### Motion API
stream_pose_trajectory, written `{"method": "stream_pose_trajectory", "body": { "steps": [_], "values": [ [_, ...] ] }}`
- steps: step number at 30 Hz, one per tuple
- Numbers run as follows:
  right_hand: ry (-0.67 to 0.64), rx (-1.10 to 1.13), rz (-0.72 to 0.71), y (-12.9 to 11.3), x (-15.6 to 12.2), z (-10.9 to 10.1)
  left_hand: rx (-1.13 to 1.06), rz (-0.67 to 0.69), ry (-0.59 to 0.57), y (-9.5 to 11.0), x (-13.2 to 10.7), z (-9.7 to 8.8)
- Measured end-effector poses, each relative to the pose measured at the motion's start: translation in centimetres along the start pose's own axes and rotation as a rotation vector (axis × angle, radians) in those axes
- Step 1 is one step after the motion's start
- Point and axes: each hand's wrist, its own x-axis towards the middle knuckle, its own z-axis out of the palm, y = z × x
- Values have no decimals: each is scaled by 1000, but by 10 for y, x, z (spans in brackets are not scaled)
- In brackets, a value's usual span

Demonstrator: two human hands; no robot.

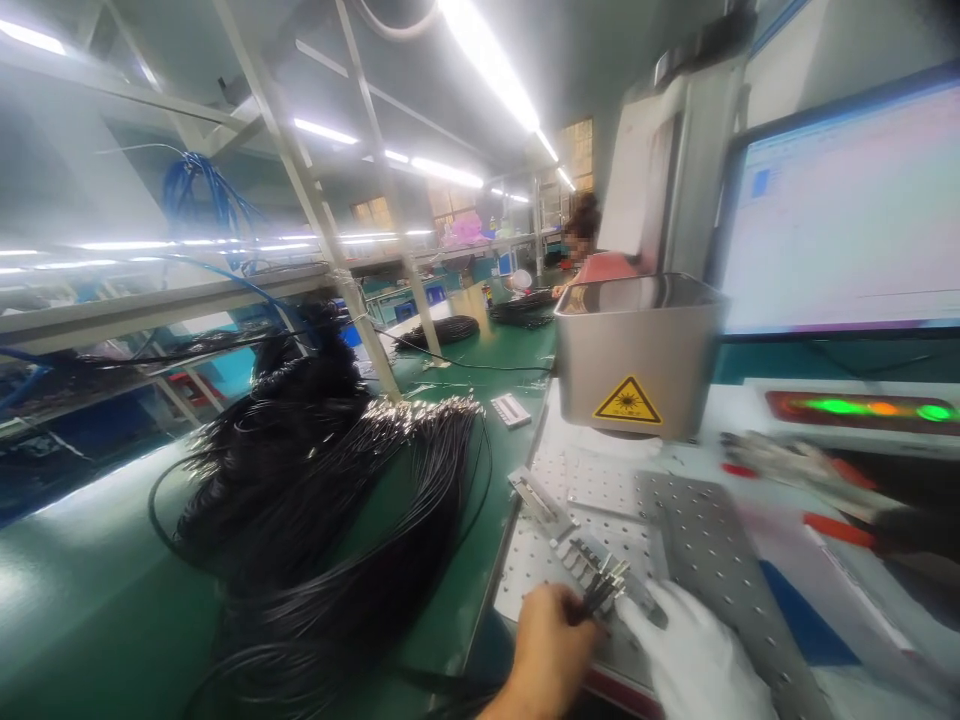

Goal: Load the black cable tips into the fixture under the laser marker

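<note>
The fingers (579,625) of the bare left hand (551,650) are clamped on a small fan of black cable ends (600,592). Their metal plugs rest at the near end of the slotted fixture (564,535) on the perforated plate (697,540). The gloved right hand (694,665) lies just beside, one fingertip touching the fixture; through the blur I cannot tell whether it pinches anything. In my judgement the plugs should stay level and side by side, each lined up with its own slot, while the glove steadies the fixture.

The metal hood (637,350) with its yellow warning label (627,402) hangs over the plate's far end. A monitor (847,210) stands to the right, and red-handled pliers (832,500) lie near. The big cable bundle (322,520) on the green tabletop (90,580) trails toward the left hand and could drag on the ends.
</note>
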Motion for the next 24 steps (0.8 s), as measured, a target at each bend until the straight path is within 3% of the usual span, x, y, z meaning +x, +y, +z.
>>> {"method": "stream_pose_trajectory", "body": {
  "steps": [6, 13, 19, 24],
  "values": [
    [-80, -1, 65, -6, -9, 15, 63, 15, -2, 2, -1, -1],
    [-182, 76, 144, -8, -11, 16, 54, -6, 22, -5, 0, 4],
    [-89, -28, 96, -11, -6, 11, 27, 3, 50, -7, 1, 5],
    [-58, -31, 102, -11, -3, 7, -58, 44, -52, -6, 2, -5]
  ]
}}
